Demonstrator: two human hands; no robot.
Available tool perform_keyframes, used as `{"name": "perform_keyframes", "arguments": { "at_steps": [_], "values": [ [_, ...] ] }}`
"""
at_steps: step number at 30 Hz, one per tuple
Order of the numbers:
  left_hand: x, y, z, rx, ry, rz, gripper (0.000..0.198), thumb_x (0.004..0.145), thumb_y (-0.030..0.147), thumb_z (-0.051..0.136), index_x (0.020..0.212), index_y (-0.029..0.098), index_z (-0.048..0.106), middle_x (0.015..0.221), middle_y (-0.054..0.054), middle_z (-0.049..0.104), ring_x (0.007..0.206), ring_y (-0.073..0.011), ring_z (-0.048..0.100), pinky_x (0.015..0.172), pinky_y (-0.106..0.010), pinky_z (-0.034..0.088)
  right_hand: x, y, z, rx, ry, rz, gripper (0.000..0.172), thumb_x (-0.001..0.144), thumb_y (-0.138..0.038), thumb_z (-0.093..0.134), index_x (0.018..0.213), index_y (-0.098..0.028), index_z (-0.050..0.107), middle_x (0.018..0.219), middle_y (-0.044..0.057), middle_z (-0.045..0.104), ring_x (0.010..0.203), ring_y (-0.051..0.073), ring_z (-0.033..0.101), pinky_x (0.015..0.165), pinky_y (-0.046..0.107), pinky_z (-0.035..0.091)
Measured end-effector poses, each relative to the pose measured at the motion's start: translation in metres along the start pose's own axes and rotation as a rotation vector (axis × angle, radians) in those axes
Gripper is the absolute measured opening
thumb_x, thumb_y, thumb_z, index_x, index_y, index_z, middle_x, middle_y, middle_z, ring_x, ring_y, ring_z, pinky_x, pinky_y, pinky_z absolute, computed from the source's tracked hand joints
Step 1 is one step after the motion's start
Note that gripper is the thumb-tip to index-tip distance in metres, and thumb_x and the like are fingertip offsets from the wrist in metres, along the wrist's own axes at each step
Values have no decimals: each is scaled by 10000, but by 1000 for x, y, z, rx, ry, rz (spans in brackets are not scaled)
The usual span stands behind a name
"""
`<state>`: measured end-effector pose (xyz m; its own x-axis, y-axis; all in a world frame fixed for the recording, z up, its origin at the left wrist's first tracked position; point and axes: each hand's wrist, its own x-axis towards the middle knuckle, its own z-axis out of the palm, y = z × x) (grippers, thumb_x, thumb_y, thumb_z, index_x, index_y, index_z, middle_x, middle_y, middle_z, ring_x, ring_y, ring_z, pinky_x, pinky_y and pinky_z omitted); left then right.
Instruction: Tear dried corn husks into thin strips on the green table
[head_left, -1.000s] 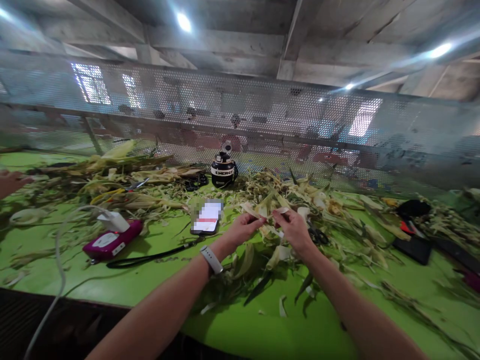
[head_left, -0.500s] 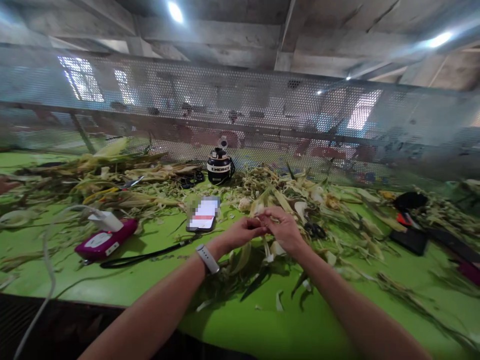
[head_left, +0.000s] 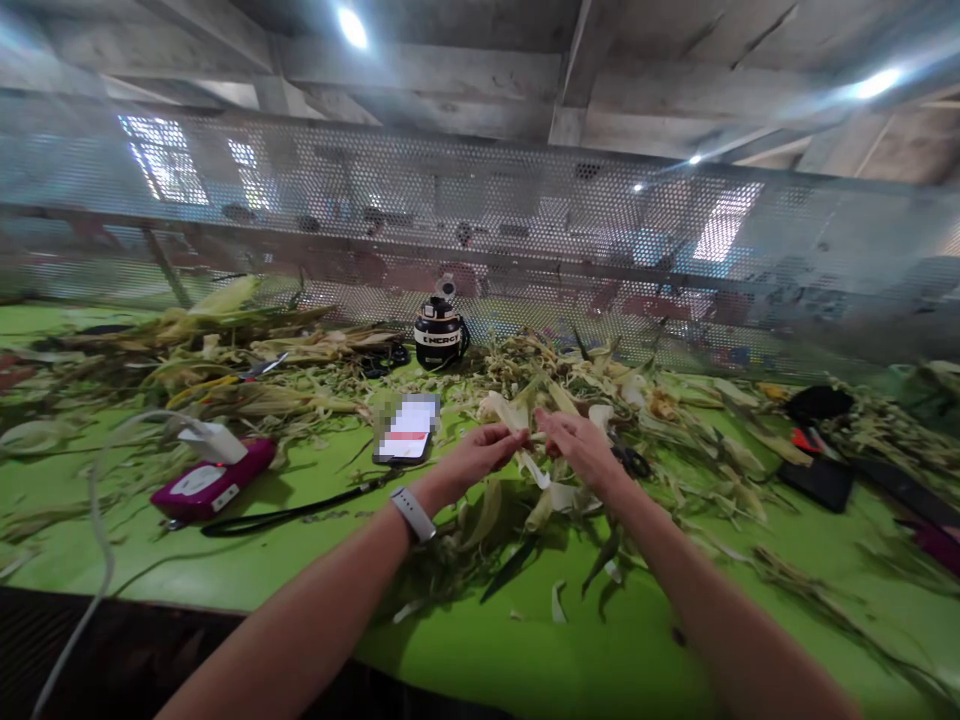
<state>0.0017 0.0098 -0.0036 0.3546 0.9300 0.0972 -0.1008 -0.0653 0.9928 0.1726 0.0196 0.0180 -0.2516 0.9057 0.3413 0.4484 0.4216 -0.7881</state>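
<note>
In the head view, the left hand (head_left: 480, 455) and right hand (head_left: 581, 450) meet just above the green worktop (head_left: 450, 640). The fingers of each hand pinch a pale husk (head_left: 506, 410), held between them over a heap of leaves (head_left: 510, 520). A phone (head_left: 409, 428) lies just left of the hands, a pink case (head_left: 214, 480) farther left, and a black bottle (head_left: 439, 335) behind, by the mesh wall (head_left: 525, 220).

white "ENERGY"-like lettering on black bottle (head_left: 439, 336), last letter unclear
</note>
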Motion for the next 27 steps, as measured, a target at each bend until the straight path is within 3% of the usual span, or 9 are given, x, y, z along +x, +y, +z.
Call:
{"name": "perform_keyframes", "arguments": {
  "at_steps": [4,9,13,16,18,22,25,27],
  "values": [
    [1,-1,-3,32,-37,7,479,624,592,680,715,123,654,501,67,370,478,-56,255,470,-238,145,0,0,-1,-93,-18,-24,514,791,-612,485,490,-198,441,443,-33,367,446,105,347,449,256,260],
    [-3,-1,-3,73,-116,-18,421,655,535,687,714,119,670,517,57,414,500,-57,287,478,-229,176,3,2,1,-66,44,-39,508,776,-617,497,491,-200,454,446,-30,389,454,114,358,463,260,267],
    [0,-2,-3,-105,-22,-54,392,621,495,731,729,120,695,504,52,443,479,-47,319,467,-217,201,6,4,-4,132,186,86,485,708,-646,558,534,-201,470,428,-50,413,414,102,375,437,243,296],
    [4,-2,-4,-334,90,-34,388,585,440,771,809,129,708,579,17,552,541,-68,456,506,-201,300,7,3,-9,320,385,153,441,690,-629,586,637,-201,491,478,-60,466,423,99,430,443,228,347],
    [7,-3,-6,-441,148,33,359,585,376,782,844,140,703,653,-7,617,628,-97,540,571,-205,369,6,1,-8,361,433,160,410,711,-598,582,654,-201,499,487,-64,468,424,96,437,446,227,358],
    [10,-6,-4,-527,256,137,253,614,307,765,814,168,694,760,-14,670,750,-130,600,700,-235,432,-2,-5,6,254,226,142,363,778,-529,540,645,-191,558,551,-16,554,522,130,514,532,258,414],
    [10,-9,0,-517,277,171,221,645,290,741,841,193,705,875,-17,685,837,-138,603,759,-240,436,-9,-8,23,253,0,52,289,795,-466,559,879,-196,618,887,43,664,808,172,599,728,291,463],
    [10,-10,2,-499,249,168,221,662,295,725,864,206,708,902,-27,689,861,-154,606,786,-262,444,-11,-6,32,305,-128,-14,325,789,-459,576,984,-200,592,958,47,657,861,172,595,774,296,462]
  ]
}}
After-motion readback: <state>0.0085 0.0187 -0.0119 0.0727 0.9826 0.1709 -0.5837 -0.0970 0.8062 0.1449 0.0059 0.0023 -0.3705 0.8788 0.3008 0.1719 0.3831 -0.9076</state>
